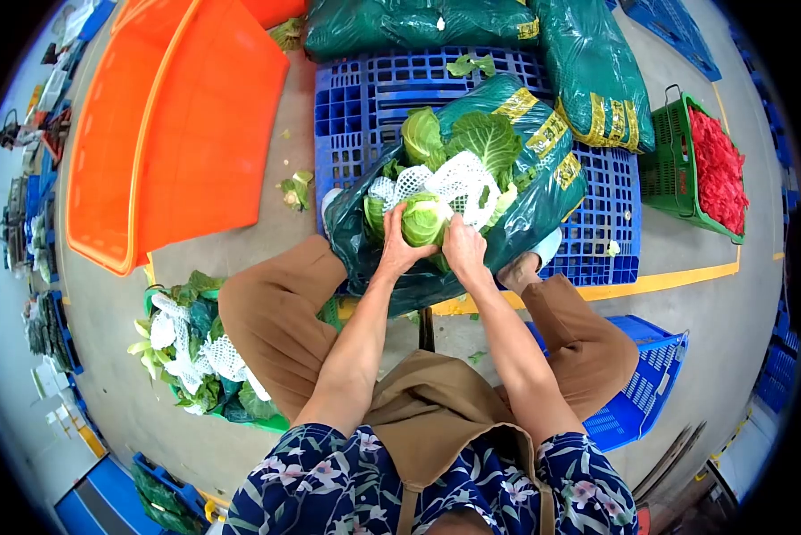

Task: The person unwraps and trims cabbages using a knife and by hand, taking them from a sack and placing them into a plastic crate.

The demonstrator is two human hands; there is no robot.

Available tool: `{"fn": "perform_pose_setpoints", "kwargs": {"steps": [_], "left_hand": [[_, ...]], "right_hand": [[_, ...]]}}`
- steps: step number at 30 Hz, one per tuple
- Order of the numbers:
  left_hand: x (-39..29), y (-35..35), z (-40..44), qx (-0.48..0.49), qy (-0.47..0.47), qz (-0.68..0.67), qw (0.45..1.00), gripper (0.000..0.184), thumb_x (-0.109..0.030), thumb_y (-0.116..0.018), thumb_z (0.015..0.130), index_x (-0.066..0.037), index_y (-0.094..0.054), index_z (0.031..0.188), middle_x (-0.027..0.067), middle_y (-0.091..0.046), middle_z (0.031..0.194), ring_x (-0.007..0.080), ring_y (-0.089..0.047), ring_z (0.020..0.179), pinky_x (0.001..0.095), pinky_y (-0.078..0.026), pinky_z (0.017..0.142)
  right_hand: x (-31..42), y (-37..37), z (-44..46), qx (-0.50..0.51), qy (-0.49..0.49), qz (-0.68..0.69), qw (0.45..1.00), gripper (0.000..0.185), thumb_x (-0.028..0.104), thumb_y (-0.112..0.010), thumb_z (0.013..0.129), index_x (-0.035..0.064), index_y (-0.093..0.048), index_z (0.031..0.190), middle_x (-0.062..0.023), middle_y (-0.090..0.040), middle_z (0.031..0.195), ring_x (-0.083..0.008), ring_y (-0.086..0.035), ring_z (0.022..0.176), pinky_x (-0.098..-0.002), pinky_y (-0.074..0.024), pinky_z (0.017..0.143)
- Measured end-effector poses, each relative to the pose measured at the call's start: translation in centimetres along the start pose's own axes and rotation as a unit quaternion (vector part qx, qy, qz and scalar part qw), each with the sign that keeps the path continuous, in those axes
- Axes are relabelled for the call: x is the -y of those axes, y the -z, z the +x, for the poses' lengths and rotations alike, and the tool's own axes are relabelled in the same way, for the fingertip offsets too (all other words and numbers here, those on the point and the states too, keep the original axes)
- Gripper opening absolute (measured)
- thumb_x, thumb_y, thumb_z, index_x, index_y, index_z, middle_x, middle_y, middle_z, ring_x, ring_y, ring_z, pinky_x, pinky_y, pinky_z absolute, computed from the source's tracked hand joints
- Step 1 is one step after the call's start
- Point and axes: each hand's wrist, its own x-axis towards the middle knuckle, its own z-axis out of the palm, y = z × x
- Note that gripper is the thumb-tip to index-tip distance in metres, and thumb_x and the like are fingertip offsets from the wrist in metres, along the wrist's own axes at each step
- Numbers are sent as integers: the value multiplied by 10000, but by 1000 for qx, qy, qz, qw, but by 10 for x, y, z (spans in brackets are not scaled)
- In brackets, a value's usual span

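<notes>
A pale green cabbage (426,219) sits at the mouth of an opened dark green plastic bag (498,259) between my knees. My left hand (400,245) is wrapped round the cabbage's left side, thumb and fingers spread over it. Against its right side, my right hand (464,247) is closed in a fist-like grip; what it holds is hidden. White foam netting (465,183) lies just beyond the cabbage, over the bag's other contents. Large loose outer leaves (485,143) stick up behind the netting.
The bag lies on a blue plastic pallet (347,111) with other full green bags (596,80). An orange bin (200,134) stands left. A green crate of leaves and netting (206,343) is at lower left, a blue basket (636,392) at lower right, a green crate (672,165) with red material (719,169) farther right.
</notes>
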Motion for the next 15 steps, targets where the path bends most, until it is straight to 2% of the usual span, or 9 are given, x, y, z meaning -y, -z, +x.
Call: {"fn": "perform_pose_setpoints", "kwargs": {"steps": [2,3,7,11,15], "left_hand": [[-1,-1,0,-1,-1,15,1000,1091,-249,-882,466,-87,-275,1359,167,-315,1285,346,-354,1240,435,-330,1052],[-1,-1,1,-1,-7,19,1000,1090,-246,-879,468,-90,-269,1357,168,-313,1279,349,-353,1236,436,-331,1051],[1,-9,4,4,16,37,999,1089,-246,-872,455,-124,-251,1341,171,-308,1251,368,-364,1198,460,-347,1018],[7,-24,7,-40,28,72,996,1101,-297,-872,439,-166,-251,1339,177,-303,1260,394,-364,1196,503,-350,992],[-16,-22,15,-25,126,122,984,1106,-324,-872,432,-242,-248,1341,182,-287,1282,425,-407,1165,538,-355,974]], "right_hand": [[-10,-9,-5,-7,-18,-53,998,154,142,-529,853,22,-484,938,-244,-633,748,-409,-641,691,-506,-504,614],[-10,-12,-5,-13,-34,-103,994,123,128,-541,840,47,-492,918,-187,-653,796,-344,-669,706,-429,-539,606],[-15,-24,-5,-26,-19,-181,983,83,113,-524,855,45,-500,897,-165,-617,787,-311,-673,683,-380,-555,552],[-16,-31,12,-21,-34,-194,980,90,114,-526,853,38,-511,899,-178,-619,818,-313,-672,679,-385,-556,554],[-24,-30,21,-18,-22,-190,981,91,109,-523,852,41,-519,912,-177,-619,819,-309,-672,680,-386,-558,555]]}}
